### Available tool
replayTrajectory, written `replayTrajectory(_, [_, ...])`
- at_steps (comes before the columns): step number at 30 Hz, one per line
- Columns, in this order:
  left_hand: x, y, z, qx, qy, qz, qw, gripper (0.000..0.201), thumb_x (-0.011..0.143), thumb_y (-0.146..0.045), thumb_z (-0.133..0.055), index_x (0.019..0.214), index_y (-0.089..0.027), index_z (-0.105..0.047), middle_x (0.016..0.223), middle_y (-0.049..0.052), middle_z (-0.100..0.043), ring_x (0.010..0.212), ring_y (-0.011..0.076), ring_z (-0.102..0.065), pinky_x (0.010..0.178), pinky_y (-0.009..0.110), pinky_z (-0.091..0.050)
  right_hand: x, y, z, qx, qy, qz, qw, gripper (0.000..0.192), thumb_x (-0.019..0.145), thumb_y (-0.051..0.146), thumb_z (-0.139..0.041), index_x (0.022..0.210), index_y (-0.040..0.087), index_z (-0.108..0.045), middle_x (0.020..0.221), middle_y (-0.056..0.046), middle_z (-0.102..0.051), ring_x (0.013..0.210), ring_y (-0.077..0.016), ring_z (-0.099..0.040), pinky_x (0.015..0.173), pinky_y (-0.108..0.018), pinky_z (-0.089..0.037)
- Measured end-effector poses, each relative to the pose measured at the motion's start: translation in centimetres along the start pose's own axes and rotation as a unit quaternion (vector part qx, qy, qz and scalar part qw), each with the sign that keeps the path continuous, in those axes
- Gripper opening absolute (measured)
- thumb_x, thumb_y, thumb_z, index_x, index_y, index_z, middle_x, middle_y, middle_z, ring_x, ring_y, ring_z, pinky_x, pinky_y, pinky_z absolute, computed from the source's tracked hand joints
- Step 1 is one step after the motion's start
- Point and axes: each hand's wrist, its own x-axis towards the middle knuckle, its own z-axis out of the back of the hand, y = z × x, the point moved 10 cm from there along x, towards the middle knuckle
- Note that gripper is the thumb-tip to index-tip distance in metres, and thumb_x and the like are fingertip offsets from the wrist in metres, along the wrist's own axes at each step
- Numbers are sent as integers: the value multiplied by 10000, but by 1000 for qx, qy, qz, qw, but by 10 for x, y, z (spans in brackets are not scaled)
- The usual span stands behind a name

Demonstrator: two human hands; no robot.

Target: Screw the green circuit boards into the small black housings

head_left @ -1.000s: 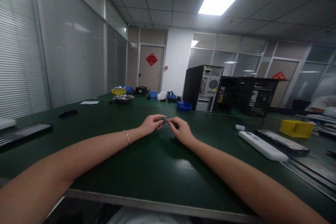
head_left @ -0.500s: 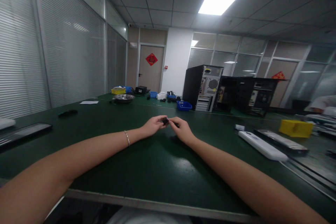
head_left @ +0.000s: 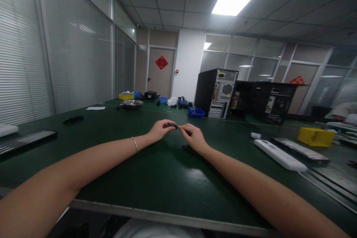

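Piece, small, slim and black, is over the middle of a glossy dark green tabletop, long axis roughly left to right, one end toward the right hand. The left hand pinches it between thumb and fingers, nearly closed. The right hand, curled closed, grips a thin dark tool with its pale tip aimed left at the piece. Far off stand a black computer tower, right, and a beige door; slatted grey blinds line the left.
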Motion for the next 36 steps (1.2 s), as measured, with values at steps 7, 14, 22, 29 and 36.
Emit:
replayTrajectory(7, [0,-9,4,66,-6,-34,997,209,894,-272,-557,1039,-127,-597,1055,75,-622,927,202,-615,811,403,-512,-2,1,-1,-70,28,-17,997,173,943,272,-512,1044,180,-617,1065,-58,-639,901,-178,-627,792,-372,-519])
replayTrajectory(14, [-4,-22,0,123,9,-65,990,204,890,-281,-562,1015,-126,-607,1044,72,-625,944,207,-607,834,417,-496,-2,4,-4,-113,62,-24,991,182,938,272,-522,1063,172,-609,1071,-59,-634,915,-188,-624,802,-388,-514])
replayTrajectory(22, [-9,-29,-3,144,39,-71,986,219,892,-298,-560,1025,-134,-618,1024,67,-644,951,211,-612,867,434,-477,-5,3,-7,-117,82,-22,989,183,939,272,-521,1064,172,-609,1075,-60,-633,922,-190,-623,808,-392,-512])
replayTrajectory(29, [-7,-17,-9,104,54,-51,992,239,905,-305,-540,1044,-122,-608,1007,62,-648,901,204,-633,806,400,-517,-4,-2,-11,-84,84,-22,993,179,942,268,-517,1057,169,-613,1060,-58,-642,903,-182,-632,798,-383,-521])
replayTrajectory(36, [-4,-6,-11,91,53,-25,994,258,914,-320,-521,1063,-121,-592,976,57,-641,818,181,-636,735,361,-533,-2,-8,-13,-65,73,-29,995,180,941,275,-517,1046,167,-616,1055,-57,-644,905,-183,-632,803,-385,-518])
